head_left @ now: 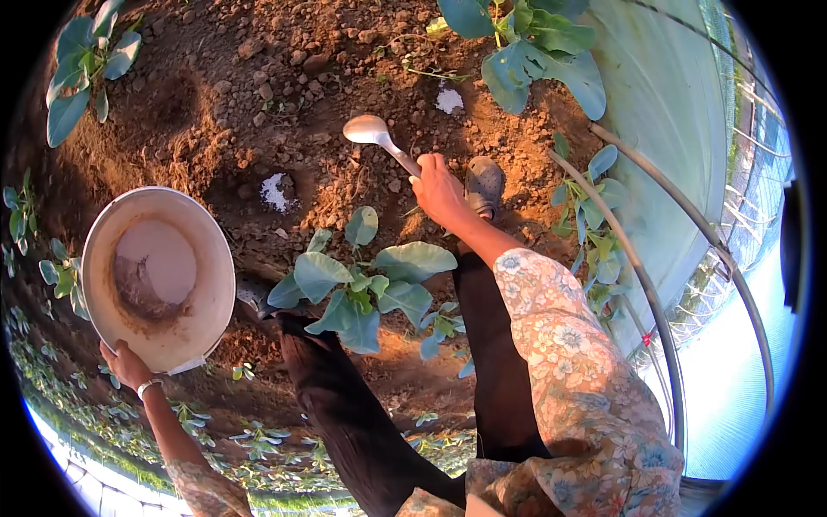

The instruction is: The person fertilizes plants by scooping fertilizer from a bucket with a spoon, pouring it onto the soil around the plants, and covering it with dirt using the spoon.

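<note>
My right hand is closed around the handle of a metal spoon, whose bowl points left above the brown soil. At the left, my left hand grips the lower rim of a white bucket. The bucket tilts so its inside faces me, with pale powder at the bottom. One small heap of white powder lies on the soil between bucket and spoon. Another white heap lies beyond my right hand. A leafy green plant grows between my legs.
More leafy plants stand at the top right and top left. Curved poles and green sheeting border the right side. My shoe rests on the soil near my right hand. Rows of small plants run behind me.
</note>
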{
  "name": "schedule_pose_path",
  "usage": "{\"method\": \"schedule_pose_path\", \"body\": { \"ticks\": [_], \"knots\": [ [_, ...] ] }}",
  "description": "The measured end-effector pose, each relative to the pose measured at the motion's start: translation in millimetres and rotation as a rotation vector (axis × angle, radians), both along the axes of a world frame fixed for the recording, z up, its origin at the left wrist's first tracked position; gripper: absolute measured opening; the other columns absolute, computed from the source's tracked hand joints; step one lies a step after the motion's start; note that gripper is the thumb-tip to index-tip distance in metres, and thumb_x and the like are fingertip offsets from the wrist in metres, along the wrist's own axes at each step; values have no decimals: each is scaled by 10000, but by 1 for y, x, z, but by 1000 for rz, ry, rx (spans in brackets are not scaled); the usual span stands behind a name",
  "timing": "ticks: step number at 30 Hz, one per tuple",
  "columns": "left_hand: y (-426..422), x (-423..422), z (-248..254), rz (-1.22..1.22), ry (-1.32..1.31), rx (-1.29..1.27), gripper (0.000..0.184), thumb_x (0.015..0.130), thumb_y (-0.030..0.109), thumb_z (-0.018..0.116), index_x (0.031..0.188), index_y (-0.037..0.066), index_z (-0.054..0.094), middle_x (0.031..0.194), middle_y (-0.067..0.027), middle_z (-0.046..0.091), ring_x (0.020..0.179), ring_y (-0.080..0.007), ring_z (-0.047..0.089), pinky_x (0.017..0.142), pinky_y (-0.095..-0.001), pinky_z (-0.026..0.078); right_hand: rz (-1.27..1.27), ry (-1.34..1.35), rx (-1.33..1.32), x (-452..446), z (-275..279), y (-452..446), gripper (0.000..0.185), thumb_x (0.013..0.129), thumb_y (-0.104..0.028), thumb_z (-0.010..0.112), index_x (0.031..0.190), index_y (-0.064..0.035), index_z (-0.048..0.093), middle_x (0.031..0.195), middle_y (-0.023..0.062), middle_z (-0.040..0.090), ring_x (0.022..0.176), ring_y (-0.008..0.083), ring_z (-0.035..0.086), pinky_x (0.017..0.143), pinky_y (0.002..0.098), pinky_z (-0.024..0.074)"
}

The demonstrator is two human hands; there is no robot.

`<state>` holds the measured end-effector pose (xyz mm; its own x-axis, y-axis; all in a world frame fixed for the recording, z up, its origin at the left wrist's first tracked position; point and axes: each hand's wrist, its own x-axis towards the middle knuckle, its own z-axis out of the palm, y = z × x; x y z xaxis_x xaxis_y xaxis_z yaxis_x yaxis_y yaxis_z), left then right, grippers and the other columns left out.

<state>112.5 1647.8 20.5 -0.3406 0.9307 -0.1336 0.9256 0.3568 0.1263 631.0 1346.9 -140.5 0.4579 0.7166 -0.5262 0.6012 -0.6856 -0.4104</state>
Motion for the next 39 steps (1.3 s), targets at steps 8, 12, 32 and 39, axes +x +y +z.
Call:
{"method": "schedule_pose_path", "body": {
  "ticks": [8,12,32,39],
  "knots": [
    [-2,4,2,26,2,-13,482,781,186,459,1243,54,492,1115,-141,587,968,-260,560,864,-371,408,609,-361,-231,102,-62,46,642,814,-47,509,1400,-97,252,997,194,517,822,342,601,705,437,495],
    [-1,-5,-4,3,-20,17,481,784,184,454,1245,50,492,1136,-145,582,991,-273,557,867,-370,406,630,-422,-381,158,-31,16,653,818,-19,490,1412,-105,232,959,208,518,794,331,604,650,422,498],
    [3,-10,-4,-3,-68,6,470,780,195,453,1225,52,508,1130,-131,585,999,-268,546,872,-358,395,522,-311,-323,143,11,-12,550,803,-106,582,1312,-174,386,1026,156,564,813,322,605,674,420,490],
    [6,-25,-3,33,-156,10,470,786,171,459,1238,46,492,1093,-120,582,942,-223,540,850,-343,404,338,-229,141,104,-86,100,271,759,-146,666,971,-73,513,1045,166,533,903,373,591,769,460,486]
  ]
}}
